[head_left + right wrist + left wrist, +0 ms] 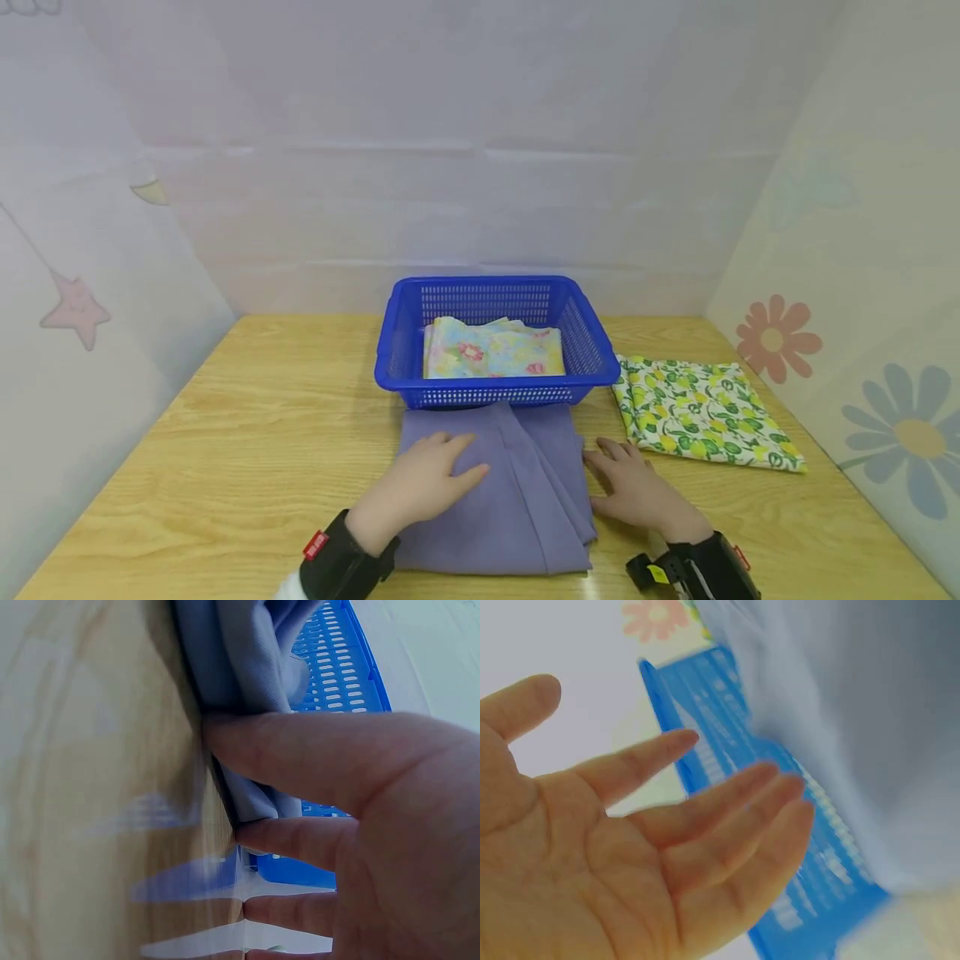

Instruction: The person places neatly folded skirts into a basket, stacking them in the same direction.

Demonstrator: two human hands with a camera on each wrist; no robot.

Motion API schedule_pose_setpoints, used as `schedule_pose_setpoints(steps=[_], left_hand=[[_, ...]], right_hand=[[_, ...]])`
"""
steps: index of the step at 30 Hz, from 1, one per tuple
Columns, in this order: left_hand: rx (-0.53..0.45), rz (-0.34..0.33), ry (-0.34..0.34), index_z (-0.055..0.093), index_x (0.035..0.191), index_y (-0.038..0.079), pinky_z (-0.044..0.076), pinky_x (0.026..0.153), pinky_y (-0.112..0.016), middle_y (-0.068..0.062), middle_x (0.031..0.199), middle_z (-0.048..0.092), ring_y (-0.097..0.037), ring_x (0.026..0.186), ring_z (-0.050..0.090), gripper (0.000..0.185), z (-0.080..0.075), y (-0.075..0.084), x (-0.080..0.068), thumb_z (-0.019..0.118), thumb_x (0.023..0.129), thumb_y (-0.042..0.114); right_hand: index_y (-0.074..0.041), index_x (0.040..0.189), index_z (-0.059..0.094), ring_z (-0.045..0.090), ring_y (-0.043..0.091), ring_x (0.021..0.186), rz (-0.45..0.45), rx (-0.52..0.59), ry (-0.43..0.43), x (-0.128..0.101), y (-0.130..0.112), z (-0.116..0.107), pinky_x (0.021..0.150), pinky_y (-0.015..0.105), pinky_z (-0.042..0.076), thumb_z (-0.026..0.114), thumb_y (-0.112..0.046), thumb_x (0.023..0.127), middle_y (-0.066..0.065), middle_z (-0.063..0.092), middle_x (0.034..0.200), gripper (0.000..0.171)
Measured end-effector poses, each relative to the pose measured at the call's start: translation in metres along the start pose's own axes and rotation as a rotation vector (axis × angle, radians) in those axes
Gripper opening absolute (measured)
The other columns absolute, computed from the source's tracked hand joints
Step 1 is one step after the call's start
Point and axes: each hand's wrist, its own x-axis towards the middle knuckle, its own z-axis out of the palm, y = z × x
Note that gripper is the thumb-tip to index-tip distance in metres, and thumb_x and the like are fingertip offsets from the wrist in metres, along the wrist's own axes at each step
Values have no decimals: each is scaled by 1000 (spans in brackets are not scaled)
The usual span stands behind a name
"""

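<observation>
Wooden table (225,450): used as the flat working surface; by judgement, slack in fabric is best pressed out against it.
Blue basket (491,384): placed just behind the purple cloth (480,525); it is best not nudged while layers are being straightened.
Purple cloth: laid folded in front of the basket, its right half crossed by slanting, uneven layers. The step seems best done by pinning the left side lightly while the right edges are squared, so that no crease is trapped.
Lemon-print cloth (705,408): laid folded at the right, near the basket.
Floral cloth (495,350): held folded inside the basket.
Left hand (420,483): poised over the purple cloth's left part; whether contact is made cannot be told.
Right hand (641,492): set beside the cloth's right edge.
Left fingers (765,855): loosely extended, slightly bent; nothing is grasped.
Right fingers (292,840): spread and nearly straight, tips lowered to the table; the folded edge is touched, not pinched.
</observation>
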Motion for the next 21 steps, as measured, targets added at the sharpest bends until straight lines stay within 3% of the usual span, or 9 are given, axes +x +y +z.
schedule_pose_setpoints(steps=[6,10,14,18,21], left_hand=[[-100,-145,141,55,128,-4,37,102,-58,-32,135,46,-47,126,43,53,2,-35,-11,55,94,37],[-123,-208,110,51,132,-5,37,102,-58,-33,135,45,-47,126,42,57,6,-49,-14,54,95,38],[-181,-219,73,35,140,-10,34,105,-57,-35,138,41,-48,128,40,68,8,-56,-15,54,95,37],[-313,-201,107,22,142,-16,32,107,-56,-37,140,36,-48,130,37,75,11,-64,-13,56,94,31],[-459,-205,91,18,144,-15,29,109,-56,-35,144,32,-46,134,33,75,12,-68,-11,56,95,29]], right_hand=[[-3,129,56,30,62,125,10,1,0,0,-1,0,96,75,28,73,-30,78,29,42,139,61],[-3,129,56,30,62,125,3,1,5,-1,-1,0,99,73,26,73,-30,78,30,42,138,60],[-3,129,56,30,61,125,8,11,7,0,-1,3,96,75,27,72,-29,79,30,42,138,59],[2,130,54,30,57,128,-12,89,38,1,4,7,98,70,30,70,-26,82,32,39,139,57],[8,130,51,29,53,132,-38,233,61,4,8,10,105,62,30,64,-25,88,34,35,142,55]])
